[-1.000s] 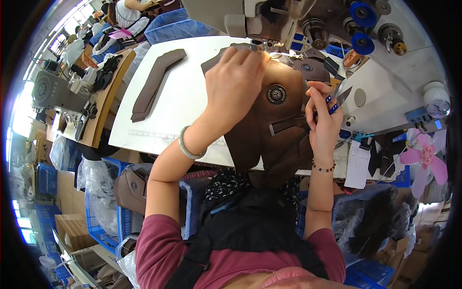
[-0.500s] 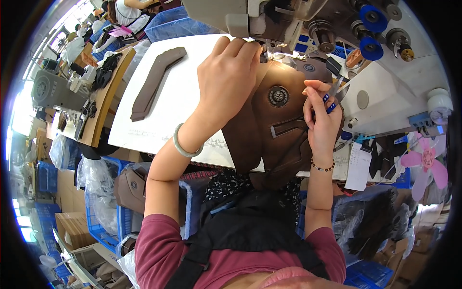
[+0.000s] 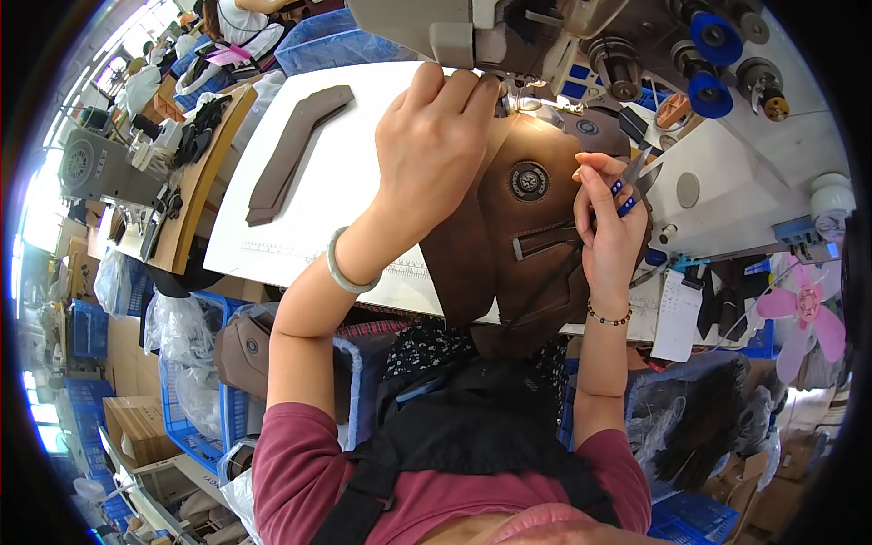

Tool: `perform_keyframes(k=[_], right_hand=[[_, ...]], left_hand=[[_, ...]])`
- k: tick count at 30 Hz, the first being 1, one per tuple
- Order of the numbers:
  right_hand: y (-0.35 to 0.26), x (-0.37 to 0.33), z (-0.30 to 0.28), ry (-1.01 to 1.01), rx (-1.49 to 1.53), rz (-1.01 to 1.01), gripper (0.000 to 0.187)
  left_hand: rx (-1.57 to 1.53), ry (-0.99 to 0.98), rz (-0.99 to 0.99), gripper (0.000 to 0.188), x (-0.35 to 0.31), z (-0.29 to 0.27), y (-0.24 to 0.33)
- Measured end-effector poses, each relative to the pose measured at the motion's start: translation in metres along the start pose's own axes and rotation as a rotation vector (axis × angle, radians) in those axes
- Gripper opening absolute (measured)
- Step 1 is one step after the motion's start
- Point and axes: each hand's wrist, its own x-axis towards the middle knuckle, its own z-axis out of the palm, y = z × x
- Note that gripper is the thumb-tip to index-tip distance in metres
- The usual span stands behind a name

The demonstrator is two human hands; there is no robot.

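Note:
A brown leather piece (image 3: 509, 214) with a round dark badge and a zip slot lies under the head of the sewing machine (image 3: 452, 44), lit by its lamp. My left hand (image 3: 431, 150) is closed with bent fingers at the far left edge of the leather, close to the needle area; its fingertips and anything in them are hidden. Small scissors (image 3: 639, 171) with blue, white-dotted grips sit in my right hand (image 3: 610, 218), their blades pointing up and away. That hand hovers at the right side of the leather, beside the badge.
A brown angled strip (image 3: 295, 159) rests on the white table (image 3: 350, 182) at left. Blue thread knobs (image 3: 715, 38) jut out at the upper right. At right are a paper sheet (image 3: 677, 318) and a pink fan (image 3: 807, 304); blue crates (image 3: 227, 400) stand below left.
My left hand has shifted very slightly, its fingers bending differently at the leather's far edge. My right hand and the scissors stay almost where they were.

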Motion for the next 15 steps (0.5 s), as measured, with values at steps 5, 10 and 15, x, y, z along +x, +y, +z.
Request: perform_keyframes(k=[5, 10, 15], right_hand=[[0.0008, -0.0007, -0.0007, 0.006, 0.005, 0.001, 0.018], [0.0007, -0.0008, -0.0023, 0.013, -0.006, 0.006, 0.018], [0.0003, -0.0013, -0.0019, 0.016, -0.002, 0.001, 0.017]], left_hand=[[0.017, 0.024, 0.011, 0.013, -0.0003, 0.001, -0.0011], [0.004, 0.027, 0.01, 0.013, 0.0006, 0.002, 0.0], [-0.01, -0.014, 0.033, 0.025, -0.0002, -0.0002, 0.0009]])
